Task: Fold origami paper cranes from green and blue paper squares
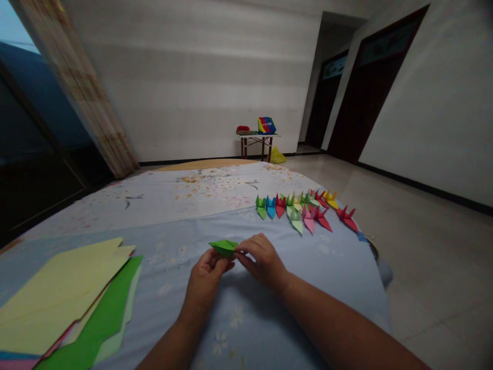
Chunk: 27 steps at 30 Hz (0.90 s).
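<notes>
A piece of folded green paper [224, 246] is held up over the blue cloth, its pointed end towards the left. My left hand [208, 270] grips it from below, thumb and fingers closed on its lower edge. At its right end, my right hand [262, 259] pinches the paper between thumb and fingers. Several folded paper cranes [296, 220] in green, blue, red, pink and yellow stand in rows beyond my right hand. One red crane [347, 219] sits apart at the right, close to the table's edge.
Stacked coloured paper sheets [57, 288], pale yellow on top and green beneath, lie at the left. Floral cloths [165, 231] cover the round table. Farther back, a small table [257, 135] by the wall bears a colourful box [266, 125]. Tiled floor [435, 272] extends to the right.
</notes>
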{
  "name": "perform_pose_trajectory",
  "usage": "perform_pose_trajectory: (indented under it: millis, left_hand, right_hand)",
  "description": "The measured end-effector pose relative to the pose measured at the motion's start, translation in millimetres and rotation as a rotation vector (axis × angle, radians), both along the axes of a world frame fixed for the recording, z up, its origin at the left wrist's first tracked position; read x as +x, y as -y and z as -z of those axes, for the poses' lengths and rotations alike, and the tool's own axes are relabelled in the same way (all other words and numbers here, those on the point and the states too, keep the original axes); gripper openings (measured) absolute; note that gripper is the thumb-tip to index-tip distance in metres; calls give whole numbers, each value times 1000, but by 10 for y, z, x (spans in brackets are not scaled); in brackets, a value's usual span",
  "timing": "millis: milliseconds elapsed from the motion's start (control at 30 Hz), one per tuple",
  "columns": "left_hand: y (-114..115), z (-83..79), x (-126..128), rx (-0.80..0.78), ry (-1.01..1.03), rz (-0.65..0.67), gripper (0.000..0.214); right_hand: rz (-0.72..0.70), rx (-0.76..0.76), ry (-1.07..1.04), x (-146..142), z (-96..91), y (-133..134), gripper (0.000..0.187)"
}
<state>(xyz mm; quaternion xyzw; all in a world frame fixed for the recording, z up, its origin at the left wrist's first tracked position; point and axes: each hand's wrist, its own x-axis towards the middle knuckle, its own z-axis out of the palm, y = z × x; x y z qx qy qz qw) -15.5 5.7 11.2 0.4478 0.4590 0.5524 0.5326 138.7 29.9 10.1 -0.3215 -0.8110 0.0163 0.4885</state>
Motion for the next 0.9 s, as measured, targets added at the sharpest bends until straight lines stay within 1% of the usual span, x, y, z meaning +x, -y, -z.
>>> perform_pose_trajectory:
  millis: [33, 100, 200, 267, 367, 500, 633, 800, 900]
  left_hand:
    - [-2, 1, -9, 0, -4, 5, 31]
    - [-8, -14, -26, 5, -27, 6, 31]
    - [-19, -59, -54, 30, -114, 3, 27]
    - [-28, -82, -71, 54, -169, 10, 24]
    - [-45, -85, -91, 91, -205, 16, 21]
    - [-56, -58, -104, 120, -214, 17, 21]
    - [-48, -62, -102, 121, -229, -1, 21]
    - [-39, -88, -84, 124, -219, -12, 23]
    - [-45, -78, -80, 125, -206, -14, 23]
  right_hand:
    - [3, -22, -18, 2, 0, 2, 14]
    - [14, -90, -58, 6, 13, -1, 26]
    - [17, -202, -80, 7, 43, -20, 40]
    - [-8, -249, -68, 3, 58, -35, 40]
    - [-41, -271, -78, -3, 68, -51, 35]
    - [-45, -250, -131, 2, 71, -59, 30]
    - [-29, -203, -127, 14, 65, -55, 30]
    - [29, -46, -84, 17, 59, -43, 26]
    - [58, 27, -53, 18, 60, -41, 23]
